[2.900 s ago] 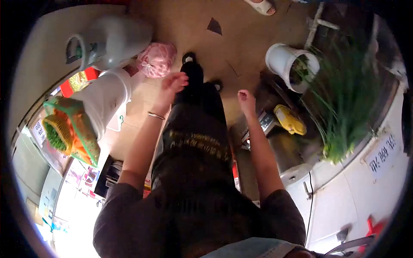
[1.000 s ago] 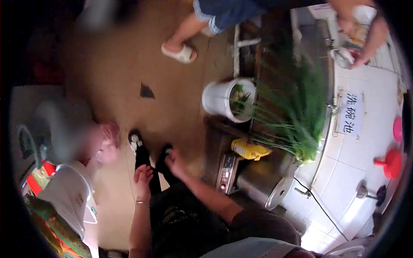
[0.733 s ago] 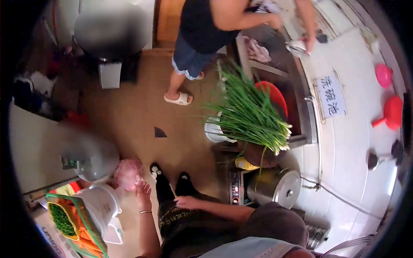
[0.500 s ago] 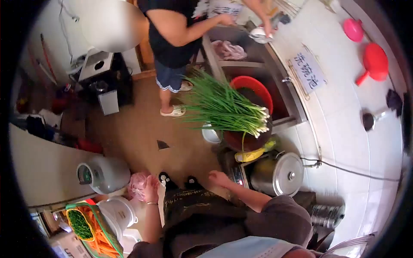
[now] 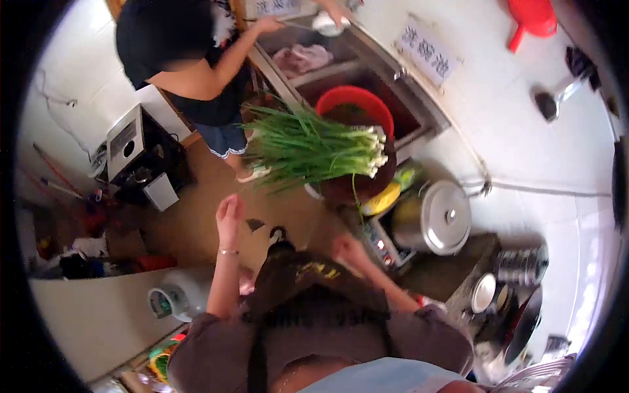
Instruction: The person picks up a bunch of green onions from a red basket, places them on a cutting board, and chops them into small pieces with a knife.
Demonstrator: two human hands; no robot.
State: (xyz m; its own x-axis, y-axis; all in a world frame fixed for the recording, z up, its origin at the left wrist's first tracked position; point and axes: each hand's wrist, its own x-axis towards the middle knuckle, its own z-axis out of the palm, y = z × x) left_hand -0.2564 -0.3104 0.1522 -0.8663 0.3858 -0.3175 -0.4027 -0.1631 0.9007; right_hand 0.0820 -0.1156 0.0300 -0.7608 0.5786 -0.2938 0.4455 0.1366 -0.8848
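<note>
My left hand (image 5: 230,213) is raised in front of me over the brown floor, its fingers curled in, with nothing visible in them. A bracelet sits on that wrist. Low in front of my body, my right hand (image 5: 349,251) is smeared by motion, near the scale (image 5: 381,243). Ahead of both hands, a large bunch of spring onions (image 5: 314,141) lies across a dark tub (image 5: 347,190), roots to the right and green tops to the left. Part of a pink plastic bag (image 5: 246,283) shows beside my left forearm.
A co-worker (image 5: 177,59) stands at the sink (image 5: 429,128), holding a white bowl (image 5: 331,25). In the sink is a red basin (image 5: 386,108). A lidded steel pot (image 5: 445,219) stands on the right, near a yellow package (image 5: 382,198). A gas cylinder (image 5: 180,291) is at left.
My left hand has moved up and forward, away from the pink bag. The view has turned and shifted toward the cooking side. The co-worker still holds the bowl at the sink.
</note>
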